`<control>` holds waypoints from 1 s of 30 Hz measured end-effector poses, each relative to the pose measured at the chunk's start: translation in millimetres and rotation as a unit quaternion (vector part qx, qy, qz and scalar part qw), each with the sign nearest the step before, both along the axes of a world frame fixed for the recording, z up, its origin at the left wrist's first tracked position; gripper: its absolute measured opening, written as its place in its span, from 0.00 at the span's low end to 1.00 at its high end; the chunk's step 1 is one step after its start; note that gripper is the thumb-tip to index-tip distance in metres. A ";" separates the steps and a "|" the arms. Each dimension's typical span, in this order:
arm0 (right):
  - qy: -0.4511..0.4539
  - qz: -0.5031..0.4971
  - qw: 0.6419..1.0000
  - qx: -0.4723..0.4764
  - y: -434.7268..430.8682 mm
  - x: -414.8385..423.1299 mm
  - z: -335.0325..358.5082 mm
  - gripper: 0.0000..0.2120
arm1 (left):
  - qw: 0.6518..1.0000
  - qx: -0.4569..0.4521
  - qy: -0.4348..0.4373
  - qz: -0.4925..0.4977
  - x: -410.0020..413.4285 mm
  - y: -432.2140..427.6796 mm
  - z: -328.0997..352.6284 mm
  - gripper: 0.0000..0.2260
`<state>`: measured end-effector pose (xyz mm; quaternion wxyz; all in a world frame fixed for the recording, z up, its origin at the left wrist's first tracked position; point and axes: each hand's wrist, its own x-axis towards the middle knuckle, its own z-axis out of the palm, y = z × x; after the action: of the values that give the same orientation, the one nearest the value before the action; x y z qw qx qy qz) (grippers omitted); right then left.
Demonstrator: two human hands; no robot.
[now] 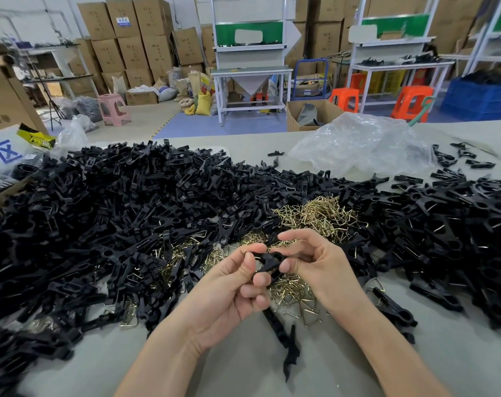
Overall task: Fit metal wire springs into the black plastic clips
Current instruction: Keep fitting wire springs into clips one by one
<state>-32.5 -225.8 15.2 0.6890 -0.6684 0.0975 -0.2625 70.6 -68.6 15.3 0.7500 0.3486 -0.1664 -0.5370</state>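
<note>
A grey table (343,365) carried heaps of black clips (100,202) and brass wire springs (323,213), with stacked cartons (134,38) at upper left. At lower centre, the left hand (232,287) and right hand (315,262), fingers curled, together pinched one black clip (267,260).

Far to the left of my left grip (235,285) and well beyond it, a white sheet (3,150) carries a blue Chinese character, 区, set in a blue square. More blue strokes below it are cut off by the frame. Just right of that sheet, a yellow and black wrapper (36,137) bears letters that seem to begin "PRO"; the rest I cannot make out. The cardboard box (3,98) above shows dark printed characters, cut off and unreadable. Farther back, stacked cartons (123,47) wear blue and white labels (124,22), too small to read.
</note>
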 end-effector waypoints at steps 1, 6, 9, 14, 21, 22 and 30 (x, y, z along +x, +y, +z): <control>-0.001 0.001 1.000 0.001 0.1 0.1 0.1 0.21 | 1.000 0.002 0.000 0.001 -0.2 -0.2 0.7 0.12; 0.008 0.006 1.000 -0.013 -0.2 0.6 -0.4 0.25 | 1.000 0.021 0.010 0.009 -2.3 -0.3 4.1 0.08; 0.012 0.007 1.000 -0.016 -0.4 0.1 -1.5 0.26 | 0.999 0.033 0.013 0.019 -4.0 -0.8 6.1 0.09; 0.021 0.008 0.999 -0.036 -1.5 0.6 -4.4 0.25 | 0.999 0.044 0.016 0.028 -5.7 -0.9 7.3 0.08; 0.021 0.004 0.999 -0.025 -2.3 -0.6 -4.4 0.25 | 0.997 0.061 0.013 0.048 -7.7 -4.5 7.2 0.08; 0.019 0.004 1.000 -0.021 -1.6 -0.1 -4.4 0.25 | 0.997 0.062 0.010 0.049 -7.2 -4.3 7.4 0.08; 0.030 -0.006 0.999 -0.035 -0.9 0.4 -6.1 0.23 | 0.995 0.076 0.014 0.064 -9.4 -7.1 4.3 0.08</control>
<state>-32.1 -226.8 9.1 0.6604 -0.6990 0.1129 -0.2501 61.2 -75.7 19.6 0.7565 0.4067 -0.0921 -0.5038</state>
